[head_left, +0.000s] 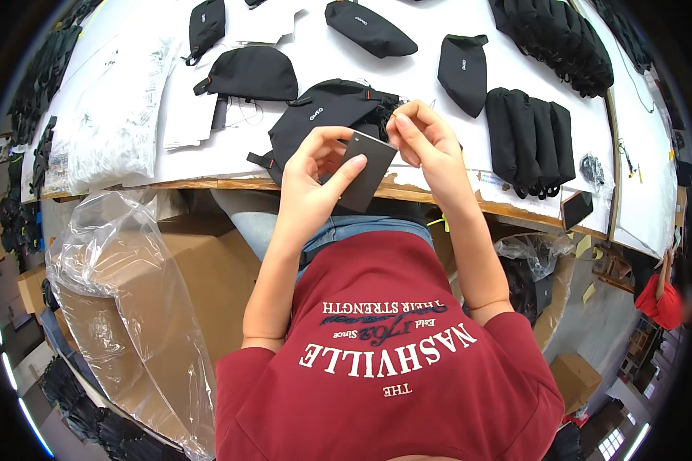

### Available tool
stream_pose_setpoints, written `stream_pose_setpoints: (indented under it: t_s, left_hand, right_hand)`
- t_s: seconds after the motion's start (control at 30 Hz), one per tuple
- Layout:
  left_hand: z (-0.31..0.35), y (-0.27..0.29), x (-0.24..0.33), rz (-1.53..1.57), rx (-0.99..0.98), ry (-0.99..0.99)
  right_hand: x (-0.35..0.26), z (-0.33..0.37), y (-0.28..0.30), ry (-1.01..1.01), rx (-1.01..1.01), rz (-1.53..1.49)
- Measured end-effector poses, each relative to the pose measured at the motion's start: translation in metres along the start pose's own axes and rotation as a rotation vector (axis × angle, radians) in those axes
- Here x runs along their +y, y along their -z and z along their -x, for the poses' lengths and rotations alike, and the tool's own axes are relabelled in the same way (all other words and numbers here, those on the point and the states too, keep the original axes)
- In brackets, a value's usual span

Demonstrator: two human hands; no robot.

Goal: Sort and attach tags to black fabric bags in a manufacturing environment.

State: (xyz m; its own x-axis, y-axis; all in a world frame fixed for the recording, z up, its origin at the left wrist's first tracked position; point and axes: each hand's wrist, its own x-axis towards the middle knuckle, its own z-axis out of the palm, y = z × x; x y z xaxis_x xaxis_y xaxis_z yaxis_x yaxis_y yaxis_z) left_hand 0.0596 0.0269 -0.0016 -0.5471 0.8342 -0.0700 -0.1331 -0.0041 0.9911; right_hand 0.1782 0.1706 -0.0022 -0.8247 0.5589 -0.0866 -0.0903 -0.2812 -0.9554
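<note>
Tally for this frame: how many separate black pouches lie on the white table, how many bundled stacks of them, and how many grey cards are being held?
Separate black pouches: 5, e.g. the one behind the hands
Bundled stacks of pouches: 2, e.g.
Grey card, held by left hand and right hand: 1
Total: 8

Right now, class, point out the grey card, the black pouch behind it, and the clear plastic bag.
grey card [367,170], head view, card's flat face.
black pouch [323,115], head view, front panel.
clear plastic bag [123,253], head view, crinkled upper side.
</note>
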Motion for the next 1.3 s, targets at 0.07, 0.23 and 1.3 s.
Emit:
stream_pose_setpoints:
  t_s: [0.07, 0.23, 1.3]
  left_hand:
    - [0.002, -0.004, 0.001, -0.142, 0.045, -0.059]
    - [0.005, -0.009, 0.003, -0.327, 0.102, -0.128]
    - [0.010, -0.020, -0.015, -0.704, 0.053, -0.320]
  right_hand:
    - [0.002, 0.005, 0.001, -0.039, -0.055, -0.162]
    - [0.005, 0.016, -0.008, 0.078, 0.076, 0.271]
    - [0.019, 0.027, -0.014, 0.157, 0.210, 0.650]
